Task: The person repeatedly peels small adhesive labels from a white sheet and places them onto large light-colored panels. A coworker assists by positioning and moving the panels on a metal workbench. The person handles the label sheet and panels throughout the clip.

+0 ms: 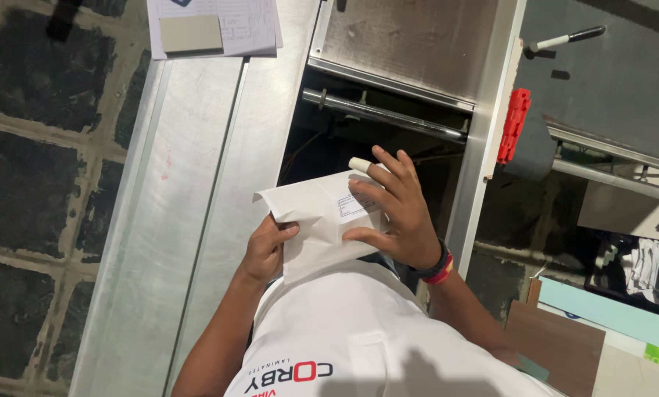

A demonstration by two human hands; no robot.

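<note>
Over the gap: between the long brushed-metal table (197,184) and a metal upright, both hands hold a white paper envelope with a small printed label (322,220) just above the person's white shirt
Left hand: left hand (265,248) grips the envelope's lower left edge, thumb on top, fingers hidden beneath; closed on the paper
Right hand: right hand (395,213) lies spread on the envelope's right side, fingers pressing the label area, thumb along the lower edge; one fingertip wears a pale fingertip cover (359,165); a black and red wristband (438,266) circles the wrist
Envelope: held tilted, its upper left corner folded up to a point; clear of the table
Behind: a steel roller bar (381,115) crosses the dark opening under a flat metal plate (410,44)
Right side: a red plastic ridged block (513,125) sits on the upright's edge; a black and white marker pen (567,38) lies on a dark surface beyond
Far end: printed paper sheets with a grey card on top (215,28) rest on the table
</note>
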